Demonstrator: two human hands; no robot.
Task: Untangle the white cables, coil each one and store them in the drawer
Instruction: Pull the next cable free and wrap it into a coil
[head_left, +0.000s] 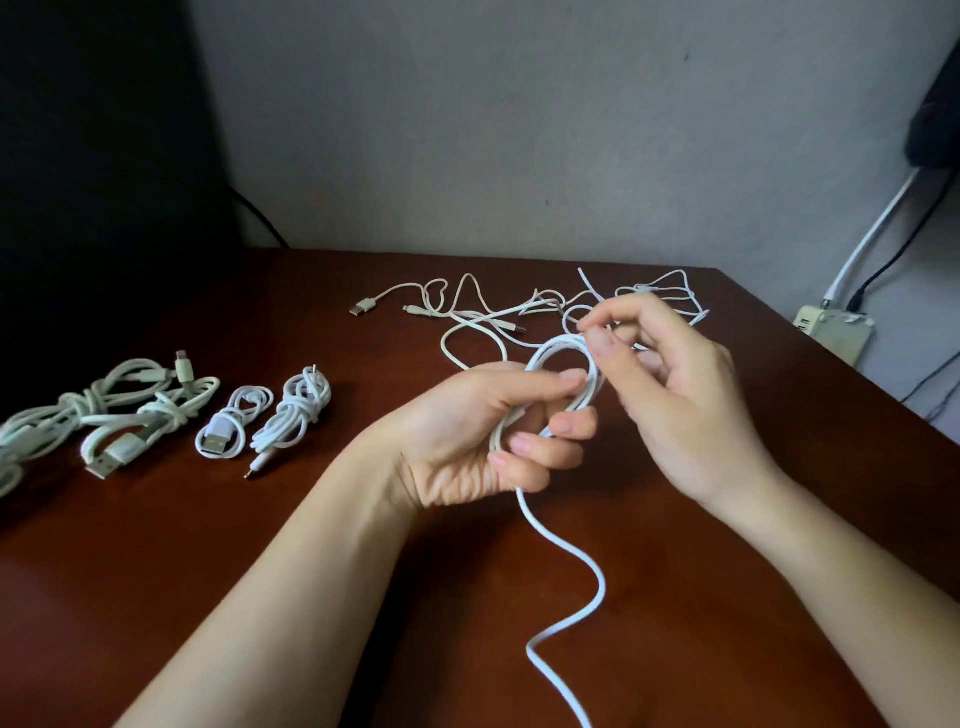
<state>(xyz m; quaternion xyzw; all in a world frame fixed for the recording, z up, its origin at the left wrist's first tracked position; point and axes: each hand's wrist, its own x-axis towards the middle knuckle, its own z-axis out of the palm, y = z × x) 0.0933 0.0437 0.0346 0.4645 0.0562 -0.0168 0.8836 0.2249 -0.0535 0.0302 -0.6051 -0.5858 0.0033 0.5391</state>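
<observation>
- White cable (556, 344) is half coiled and held just above the bench (260, 545), loose tail snaking toward the near edge.
- Left grip (483, 441) is curled tight round the loops.
- Right grip (670, 395) pinches the coil's top.
- Tangled cables (483, 317) lie behind the hands, and tied bundles (156, 415) sit off left.

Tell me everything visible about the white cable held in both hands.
The thin white cable looks smooth and plastic. Several loops form an oval coil gripped by the left hand above the brown table. The right hand pinches it near the coil's top. A loose tail snakes from below the left hand off the frame's bottom; no plug shows.
</observation>
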